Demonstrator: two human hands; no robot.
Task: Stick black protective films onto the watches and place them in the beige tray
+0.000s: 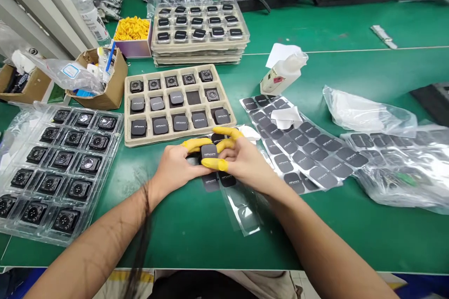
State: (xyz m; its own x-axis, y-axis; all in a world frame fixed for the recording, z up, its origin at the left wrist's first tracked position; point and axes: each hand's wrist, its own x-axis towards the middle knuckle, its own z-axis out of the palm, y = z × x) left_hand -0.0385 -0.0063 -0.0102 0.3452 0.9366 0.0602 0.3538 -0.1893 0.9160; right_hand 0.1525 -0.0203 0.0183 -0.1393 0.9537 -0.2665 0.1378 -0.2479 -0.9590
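Between my two hands is a black square smartwatch body (209, 152) with white lettering on its face. My left hand (177, 166), wearing yellow finger cots, grips it from the left side. My right hand (242, 159), also in yellow finger cots, pinches it from the right with thumb and fingers. Under the hands lies a clear strip of black lettered stickers (227, 179), partly covered by them. Just beyond, a beige tray (168, 139) holds several watch bodies, some face up and some showing their sensor backs; one slot in its middle row holds no watch.
At left lies a clear plastic tray (75, 170) of watch bodies. Stacked trays (199, 49), a box of yellow finger cots (132, 30) and a cardboard box (112, 84) stand behind. Sticker sheets (298, 142), a white bottle (284, 74) and plastic bags (368, 112) lie right.
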